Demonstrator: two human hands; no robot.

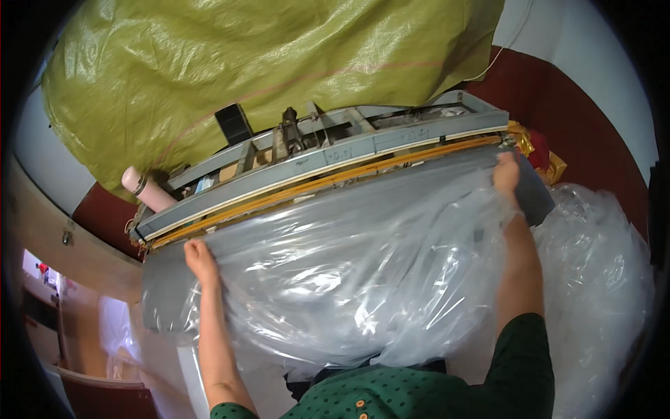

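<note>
A large clear plastic bag (349,272) lies spread over a grey table (164,293) in front of a long grey sealing machine (328,157) with a yellow-brown strip along its jaw. My left hand (200,260) presses the bag's left edge flat near the jaw. At the far right end of the jaw, my right hand (507,176) holds down the bag's right edge. Both hands lie on the plastic with fingers extended.
A big olive-green woven sack (265,63) bulges behind the machine. A pink cylinder (148,190) sticks out at the machine's left end. More crumpled clear plastic (600,279) piles at the right. Red and gold fabric (541,157) lies past the right hand.
</note>
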